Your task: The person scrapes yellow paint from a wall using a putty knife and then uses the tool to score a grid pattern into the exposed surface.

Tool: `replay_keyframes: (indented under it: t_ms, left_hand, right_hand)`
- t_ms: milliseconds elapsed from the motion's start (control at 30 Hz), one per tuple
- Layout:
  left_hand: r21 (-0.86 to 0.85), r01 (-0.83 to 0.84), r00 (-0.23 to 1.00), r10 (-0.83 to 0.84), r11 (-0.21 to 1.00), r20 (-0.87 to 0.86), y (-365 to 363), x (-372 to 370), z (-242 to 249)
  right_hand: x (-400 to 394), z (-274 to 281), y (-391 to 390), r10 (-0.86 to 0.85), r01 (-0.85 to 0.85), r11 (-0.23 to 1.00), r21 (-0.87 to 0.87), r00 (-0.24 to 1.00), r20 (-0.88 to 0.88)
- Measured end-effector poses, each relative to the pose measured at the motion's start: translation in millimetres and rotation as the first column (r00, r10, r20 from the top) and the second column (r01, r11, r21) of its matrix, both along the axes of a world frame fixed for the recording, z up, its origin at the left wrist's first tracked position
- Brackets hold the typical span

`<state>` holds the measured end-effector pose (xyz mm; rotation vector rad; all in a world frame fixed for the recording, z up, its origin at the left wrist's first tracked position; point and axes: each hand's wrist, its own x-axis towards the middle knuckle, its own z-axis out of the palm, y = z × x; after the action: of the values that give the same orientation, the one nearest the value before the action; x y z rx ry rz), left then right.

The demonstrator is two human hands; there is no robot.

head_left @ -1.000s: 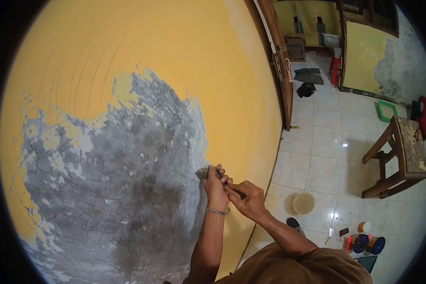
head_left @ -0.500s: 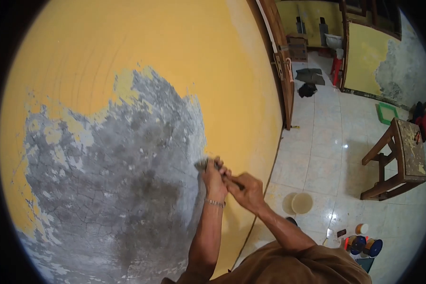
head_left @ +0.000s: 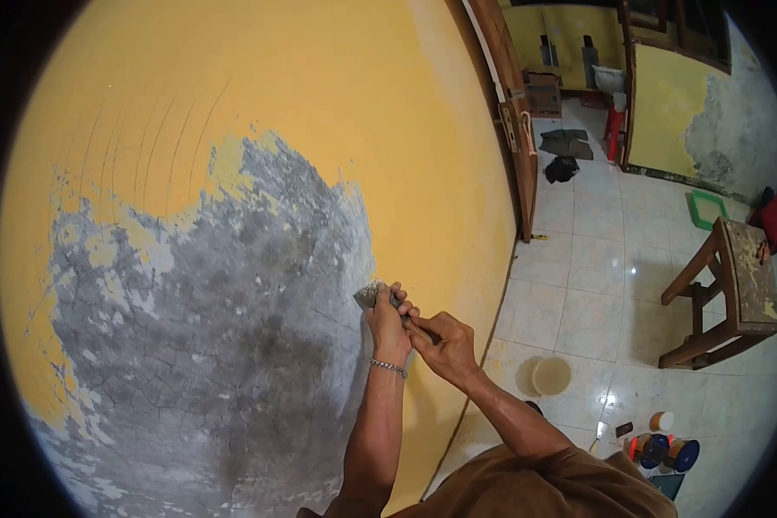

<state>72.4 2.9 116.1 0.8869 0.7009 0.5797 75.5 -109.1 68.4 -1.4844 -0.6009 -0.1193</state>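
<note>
A scraper (head_left: 368, 295) with a whitish, crusted blade rests against the wall at the right border of the bare grey patch (head_left: 233, 319). My left hand (head_left: 390, 326), with a metal bracelet at its wrist, is closed round the scraper close behind the blade. Lower on the handle, my right hand (head_left: 445, 347) grips the rear end, its fist near my left fingers. Yellow paint (head_left: 423, 198) covers the wall above and to the right of the patch. Flaked, ragged paint edges run along the patch, and thin curved scratches mark the yellow at upper left.
A worn wooden stool (head_left: 742, 272) stands on the tiled floor (head_left: 570, 268) at right. Nearer me are a round pale bucket (head_left: 551, 376) and blue-lidded tins (head_left: 684, 454). A wooden door (head_left: 511, 129) borders the wall; a cardboard box (head_left: 544, 93) and dark cloths (head_left: 565, 143) lie beyond.
The scraper blade has turned and shows more of its flat face. Both hands keep their grip and have shifted only slightly. The view has moved a little.
</note>
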Motion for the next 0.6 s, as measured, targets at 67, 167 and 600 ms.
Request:
replay_keyframes:
  t_ms: [67, 167, 600]
  left_hand:
    - [-0.027, 0.006, 1.000, -0.006, 1.000, -0.002, 2.5, -9.7, -6.8]
    - [-0.031, 0.061, 0.998, -0.062, 0.998, -0.006, 13.1, 3.7, 2.9]
    - [-0.007, -0.011, 1.000, 0.011, 1.000, -0.014, -0.1, 10.0, 2.0]
  right_hand:
    - [-10.0, -1.3, -3.8, 0.017, -0.017, 1.000, 0.002, 1.000, -0.008]
    - [3.6, 4.6, 9.6, -0.012, 0.012, 1.000, 0.008, 0.999, 0.051]
    - [7.7, 1.7, 1.4, -0.018, 0.018, 1.000, 0.010, 1.000, -0.013]
